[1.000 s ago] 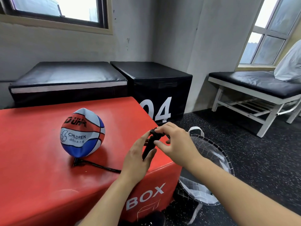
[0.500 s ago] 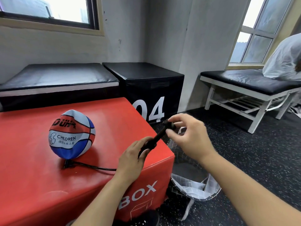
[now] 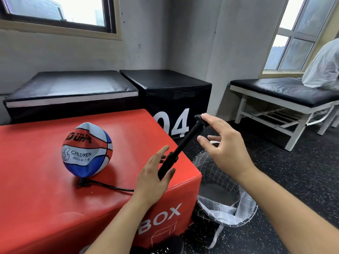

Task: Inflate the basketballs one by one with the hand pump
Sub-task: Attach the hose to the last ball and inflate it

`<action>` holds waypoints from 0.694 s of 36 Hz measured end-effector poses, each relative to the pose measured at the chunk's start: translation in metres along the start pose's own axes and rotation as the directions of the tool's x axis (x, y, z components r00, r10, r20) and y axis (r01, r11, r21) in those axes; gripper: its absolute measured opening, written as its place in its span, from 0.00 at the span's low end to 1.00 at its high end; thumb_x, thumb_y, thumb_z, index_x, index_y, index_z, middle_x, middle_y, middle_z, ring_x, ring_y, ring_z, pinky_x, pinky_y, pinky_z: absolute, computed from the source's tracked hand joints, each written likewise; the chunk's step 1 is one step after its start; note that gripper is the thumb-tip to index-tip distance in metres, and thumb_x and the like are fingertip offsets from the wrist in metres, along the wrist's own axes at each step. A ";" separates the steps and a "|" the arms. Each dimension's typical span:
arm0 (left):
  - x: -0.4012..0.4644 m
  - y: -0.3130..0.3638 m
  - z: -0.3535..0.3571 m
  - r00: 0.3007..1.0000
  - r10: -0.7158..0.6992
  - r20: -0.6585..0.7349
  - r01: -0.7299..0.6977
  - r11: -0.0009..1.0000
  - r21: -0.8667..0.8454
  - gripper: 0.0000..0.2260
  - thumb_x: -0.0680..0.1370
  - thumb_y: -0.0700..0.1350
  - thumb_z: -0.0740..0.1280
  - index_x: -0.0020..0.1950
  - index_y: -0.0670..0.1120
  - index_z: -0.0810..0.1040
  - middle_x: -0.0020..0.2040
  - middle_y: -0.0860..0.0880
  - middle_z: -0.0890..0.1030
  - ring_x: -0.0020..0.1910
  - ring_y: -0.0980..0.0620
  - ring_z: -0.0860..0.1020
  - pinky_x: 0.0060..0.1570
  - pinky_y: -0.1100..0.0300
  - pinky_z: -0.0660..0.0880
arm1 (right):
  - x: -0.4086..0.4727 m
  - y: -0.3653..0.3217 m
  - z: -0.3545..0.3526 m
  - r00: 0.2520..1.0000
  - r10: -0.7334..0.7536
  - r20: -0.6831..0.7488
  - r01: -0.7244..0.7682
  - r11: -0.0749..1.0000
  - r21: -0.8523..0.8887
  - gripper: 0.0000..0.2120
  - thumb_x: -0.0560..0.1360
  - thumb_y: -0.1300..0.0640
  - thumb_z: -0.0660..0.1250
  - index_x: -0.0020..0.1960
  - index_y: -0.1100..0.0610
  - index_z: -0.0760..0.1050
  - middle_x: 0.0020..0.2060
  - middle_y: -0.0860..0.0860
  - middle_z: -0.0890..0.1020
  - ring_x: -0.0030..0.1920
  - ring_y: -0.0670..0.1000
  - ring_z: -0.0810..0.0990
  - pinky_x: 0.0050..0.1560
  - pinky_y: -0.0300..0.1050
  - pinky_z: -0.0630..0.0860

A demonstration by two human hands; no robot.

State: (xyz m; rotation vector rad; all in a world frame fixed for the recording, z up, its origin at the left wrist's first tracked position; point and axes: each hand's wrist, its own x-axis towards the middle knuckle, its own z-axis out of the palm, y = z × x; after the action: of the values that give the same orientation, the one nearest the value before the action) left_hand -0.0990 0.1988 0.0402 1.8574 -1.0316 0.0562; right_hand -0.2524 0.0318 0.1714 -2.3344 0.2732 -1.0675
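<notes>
The left hand (image 3: pixel 152 178) grips the extended pump (image 3: pixel 180 149) barrel; the right hand (image 3: pixel 222 143), fingers loosely spread, hooks its handle, far right of the basketball (image 3: pixel 87 149).

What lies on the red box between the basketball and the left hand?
In the head view, the pump's black hose runs across the red box from under the basketball to the left hand.

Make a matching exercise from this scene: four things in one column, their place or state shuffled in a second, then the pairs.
Things:
1. basketball
2. hand pump
3. mesh basket
4. black box

Place or state:
A. on the floor beside the red box
B. marked 04
C. partly deflated, on the red box
D. rod drawn out, between both hands

Pairs: 1-C, 2-D, 3-A, 4-B
</notes>
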 end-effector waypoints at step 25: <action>0.003 -0.020 -0.013 1.000 -0.012 0.005 0.012 0.999 -0.050 0.32 0.82 0.60 0.69 0.82 0.67 0.57 0.67 0.60 0.78 0.67 0.63 0.74 0.66 0.58 0.70 | -0.001 0.008 0.072 0.955 -0.035 0.296 0.063 0.994 -0.089 0.25 0.78 0.56 0.75 0.74 0.48 0.77 0.69 0.40 0.78 0.66 0.41 0.78 0.58 0.40 0.82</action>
State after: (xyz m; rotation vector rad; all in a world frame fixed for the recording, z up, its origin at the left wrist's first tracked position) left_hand -0.0785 0.2096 0.0336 1.8188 -1.0159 0.0192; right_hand -0.1987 0.0540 0.1280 -2.5594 0.1566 -0.7270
